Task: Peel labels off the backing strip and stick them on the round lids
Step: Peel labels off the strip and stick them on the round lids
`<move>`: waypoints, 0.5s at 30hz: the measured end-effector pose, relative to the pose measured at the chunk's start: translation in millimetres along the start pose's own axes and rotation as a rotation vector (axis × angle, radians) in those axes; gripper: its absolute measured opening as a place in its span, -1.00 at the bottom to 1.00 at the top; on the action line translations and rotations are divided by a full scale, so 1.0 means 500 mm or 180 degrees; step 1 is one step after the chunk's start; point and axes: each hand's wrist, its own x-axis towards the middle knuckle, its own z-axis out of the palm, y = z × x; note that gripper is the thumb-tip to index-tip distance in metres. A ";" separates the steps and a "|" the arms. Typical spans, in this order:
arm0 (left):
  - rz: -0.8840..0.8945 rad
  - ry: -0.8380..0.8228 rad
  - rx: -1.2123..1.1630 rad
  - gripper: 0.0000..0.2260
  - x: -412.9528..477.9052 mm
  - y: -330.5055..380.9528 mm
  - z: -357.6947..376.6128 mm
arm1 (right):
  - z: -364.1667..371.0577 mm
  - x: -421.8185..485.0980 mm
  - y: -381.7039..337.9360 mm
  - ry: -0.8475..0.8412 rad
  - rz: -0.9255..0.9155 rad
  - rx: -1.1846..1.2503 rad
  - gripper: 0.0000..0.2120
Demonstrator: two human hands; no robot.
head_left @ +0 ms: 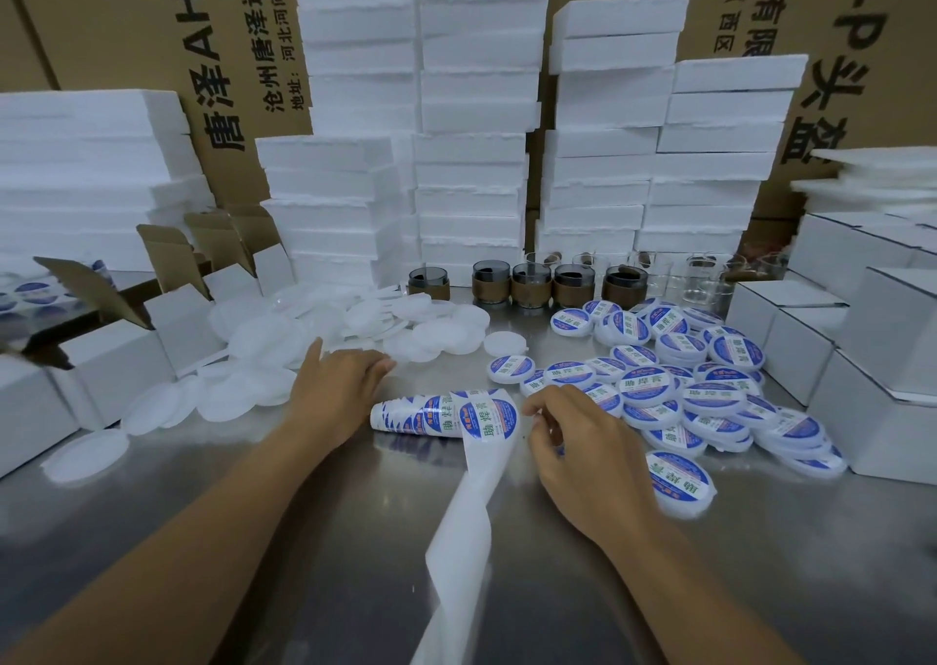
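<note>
A bare white strip [471,512] curls up the shiny worktop [304,537] to a roll of round blue labels [431,416] reading 助焊膏. The right hand [583,456] curls its fingers beside it; I cannot tell what they hold. The left hand [339,380] lies flat by plain lids [304,330]. At right lie labelled lids [710,396]. The boxes [152,30] behind say AH4.

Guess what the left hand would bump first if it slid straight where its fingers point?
Most likely the plain white lids lying just ahead of the left hand; depth is hard to judge.
</note>
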 end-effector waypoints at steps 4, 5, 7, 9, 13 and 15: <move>-0.0167 0.0542 -0.0193 -0.69 -0.003 0.013 -0.004 | -0.003 0.001 -0.002 -0.0027 0.0019 0.0028 -0.85; -0.0252 0.0688 -0.0374 -0.69 -0.005 0.022 -0.008 | -0.004 0.001 -0.002 -0.0012 0.0019 0.0041 -0.86; -0.0457 0.1011 -0.1000 -0.71 -0.009 0.046 -0.028 | -0.005 0.000 -0.002 0.0034 -0.0007 0.0048 -0.87; -0.0720 0.1195 -0.1791 -0.69 -0.014 0.084 -0.053 | -0.004 -0.001 -0.003 0.0066 -0.0008 0.0051 -0.87; -0.1170 0.0703 -0.3557 -0.69 -0.053 0.174 -0.081 | -0.002 -0.001 -0.005 0.0332 0.0047 0.0164 -0.86; -0.1226 0.0274 -0.4103 -0.68 -0.081 0.210 -0.078 | -0.004 0.000 -0.015 0.0485 0.0194 0.0515 -0.87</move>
